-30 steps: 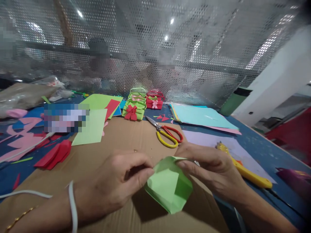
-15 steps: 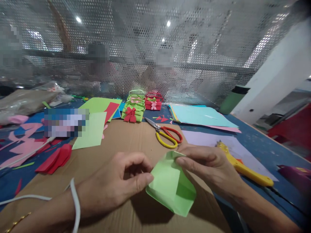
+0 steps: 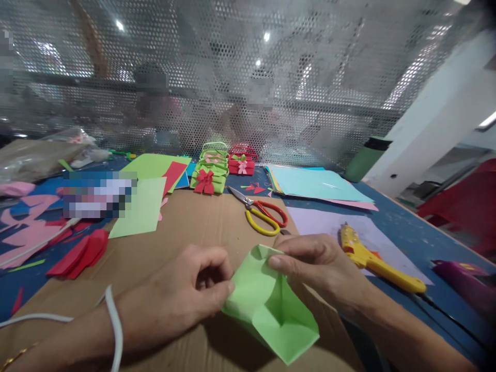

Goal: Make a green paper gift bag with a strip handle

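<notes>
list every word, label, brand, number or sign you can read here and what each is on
No text can be read.
Purple item at the right edge: coloured marks, too blurred to read.
Yellow glue gun: no lettering can be made out.
Pixelated patch at left: anything beneath is unreadable.
Folded green paper: no print visible.

Grey perforated screen stands behind blue surface. Bright lights show there. White pillar at right.
</notes>
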The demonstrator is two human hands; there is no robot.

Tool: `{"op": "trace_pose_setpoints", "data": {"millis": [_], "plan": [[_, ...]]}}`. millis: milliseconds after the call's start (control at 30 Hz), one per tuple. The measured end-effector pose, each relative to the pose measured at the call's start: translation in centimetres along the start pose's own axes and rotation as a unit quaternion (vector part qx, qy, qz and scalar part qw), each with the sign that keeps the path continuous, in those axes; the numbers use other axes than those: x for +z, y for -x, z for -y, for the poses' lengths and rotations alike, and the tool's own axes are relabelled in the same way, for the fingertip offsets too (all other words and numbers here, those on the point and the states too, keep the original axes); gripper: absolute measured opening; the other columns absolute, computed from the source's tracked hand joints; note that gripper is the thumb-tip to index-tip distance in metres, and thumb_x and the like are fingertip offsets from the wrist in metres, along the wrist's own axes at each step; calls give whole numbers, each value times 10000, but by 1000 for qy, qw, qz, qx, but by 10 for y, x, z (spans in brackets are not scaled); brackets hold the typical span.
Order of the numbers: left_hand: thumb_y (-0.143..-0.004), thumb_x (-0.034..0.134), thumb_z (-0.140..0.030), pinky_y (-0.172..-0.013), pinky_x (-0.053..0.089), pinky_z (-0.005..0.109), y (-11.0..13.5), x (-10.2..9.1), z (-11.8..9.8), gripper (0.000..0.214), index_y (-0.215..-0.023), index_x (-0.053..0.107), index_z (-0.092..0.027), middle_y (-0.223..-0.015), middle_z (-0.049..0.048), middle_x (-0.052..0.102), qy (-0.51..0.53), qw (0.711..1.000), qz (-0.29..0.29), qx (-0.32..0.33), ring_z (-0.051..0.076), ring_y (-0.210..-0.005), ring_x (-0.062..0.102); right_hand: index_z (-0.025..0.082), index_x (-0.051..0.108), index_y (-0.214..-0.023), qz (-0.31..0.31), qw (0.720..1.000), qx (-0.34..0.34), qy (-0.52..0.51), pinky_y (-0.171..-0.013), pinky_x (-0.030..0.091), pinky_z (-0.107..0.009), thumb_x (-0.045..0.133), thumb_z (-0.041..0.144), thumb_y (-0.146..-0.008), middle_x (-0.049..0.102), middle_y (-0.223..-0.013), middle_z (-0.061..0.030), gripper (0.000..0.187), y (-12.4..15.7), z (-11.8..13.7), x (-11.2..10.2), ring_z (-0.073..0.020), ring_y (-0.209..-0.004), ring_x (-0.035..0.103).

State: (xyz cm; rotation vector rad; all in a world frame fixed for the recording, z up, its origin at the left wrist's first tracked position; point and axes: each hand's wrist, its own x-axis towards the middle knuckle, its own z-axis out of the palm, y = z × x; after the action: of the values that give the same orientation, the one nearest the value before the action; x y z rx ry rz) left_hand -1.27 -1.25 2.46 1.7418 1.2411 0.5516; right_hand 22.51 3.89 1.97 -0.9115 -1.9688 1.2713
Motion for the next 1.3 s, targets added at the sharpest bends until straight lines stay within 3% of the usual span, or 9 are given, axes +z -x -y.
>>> {"op": "trace_pose_setpoints", "data": {"millis": [200, 433, 600, 700, 833, 933, 1067, 1167, 1300], "plan": [[-913, 504, -307, -580, 343, 240, -3, 3, 5, 233, -784, 629, -159, -700, -31, 543, -31, 998, 26, 48, 118, -646, 459, 143, 657, -576, 44, 999, -19, 23, -490, 305, -220, 707, 462, -881, 491, -581, 35, 445, -2, 8, 7, -77, -553, 411], [-949, 497, -325, -555, 296, 245, 1, 1, 10, 302, -718, 605, -162, -668, -37, 534, -86, 994, 18, 65, 105, -620, 454, 146, 685, -636, 51, 997, -24, 48, -496, 329, -213, 650, 439, -932, 533, -608, 25, 418, 0, 7, 7, -81, -574, 447], [-953, 490, -319, -541, 282, 244, 1, 0, 8, 318, -693, 591, -164, -643, -42, 504, -92, 993, 10, 67, 99, -598, 436, 174, 746, -889, 87, 994, -31, 57, -638, 460, -234, 719, 412, -888, 673, -808, -10, 239, 5, 12, 4, -128, -731, 593], [-948, 496, -302, -543, 290, 236, 0, 3, 8, 306, -684, 573, -167, -645, -43, 496, -93, 993, -1, 70, 97, -603, 439, 228, 708, -1055, 80, 986, -36, 138, -743, 483, -257, 828, 323, -784, 693, -956, 1, 311, 10, 15, 3, -160, -865, 619], [-936, 523, -278, -529, 288, 222, 2, 6, 6, 292, -667, 545, -168, -633, -52, 480, -90, 993, 4, 70, 84, -587, 427, 215, 670, -920, 85, 974, -49, 205, -730, 468, -267, 758, 258, -828, 662, -886, 8, 135, 13, 17, 6, -161, -850, 593], [-945, 531, -292, -532, 306, 207, 4, 3, 2, 281, -703, 596, -165, -641, -54, 498, -61, 996, 19, 70, 80, -589, 431, 220, 676, -884, 90, 970, -74, 214, -687, 459, -253, 708, 225, -867, 653, -826, 19, 37, 12, 20, 6, -140, -785, 585], [-978, 507, -385, -573, 371, 204, 5, -4, -2, 330, -813, 684, -160, -684, -25, 598, 31, 998, 33, 50, 100, -634, 523, 210, 687, -849, 44, 960, -136, 239, -571, 431, -246, 699, 228, -872, 642, -739, 15, 32, 9, 22, 2, -126, -646, 555], [-992, 476, -437, -576, 408, 206, 5, -8, -4, 397, -815, 681, -147, -662, -7, 617, 104, 993, 43, 39, 111, -621, 558, 206, 680, -819, 15, 951, -184, 248, -625, 467, -288, 675, 264, -901, 640, -686, 6, 100, 8, 24, -2, -144, -632, 567], [-906, 632, -374, -657, 462, 222, 7, -12, -6, 248, -1000, 717, -160, -837, 21, 687, 139, 988, 45, 55, 135, -740, 593, 216, 693, -901, 27, 942, -243, 231, -735, 503, -303, 619, 280, -956, 704, -761, -13, 112, 7, 28, -6, -157, -716, 642]]}}
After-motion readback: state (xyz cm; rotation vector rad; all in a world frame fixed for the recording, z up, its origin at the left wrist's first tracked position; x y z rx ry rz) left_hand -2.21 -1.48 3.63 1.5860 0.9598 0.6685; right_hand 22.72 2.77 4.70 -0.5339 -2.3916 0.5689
